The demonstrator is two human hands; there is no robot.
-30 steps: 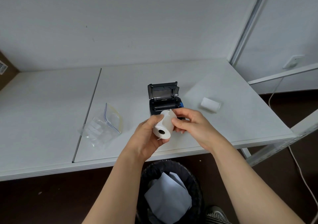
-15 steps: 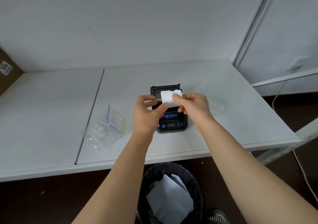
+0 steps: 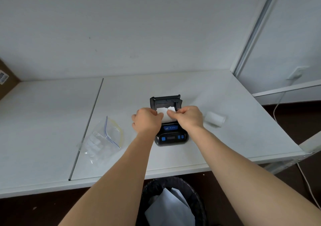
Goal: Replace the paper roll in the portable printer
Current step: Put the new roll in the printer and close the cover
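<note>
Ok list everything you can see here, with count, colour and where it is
printer: one, black with blue buttons, table centre, lid open
paper roll: one, white, at the printer's open bay
second roll: one, white, right of printer
zip bag: one, clear, left of printer
table: one, white
bin: one, black, under table edge, paper inside
cardboard box: one, brown, far left
cable: one, white, right
left hand: on the paper roll
right hand: on the paper roll

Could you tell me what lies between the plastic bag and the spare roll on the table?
The printer, with both hands on its paper roll, in the head view.
</note>
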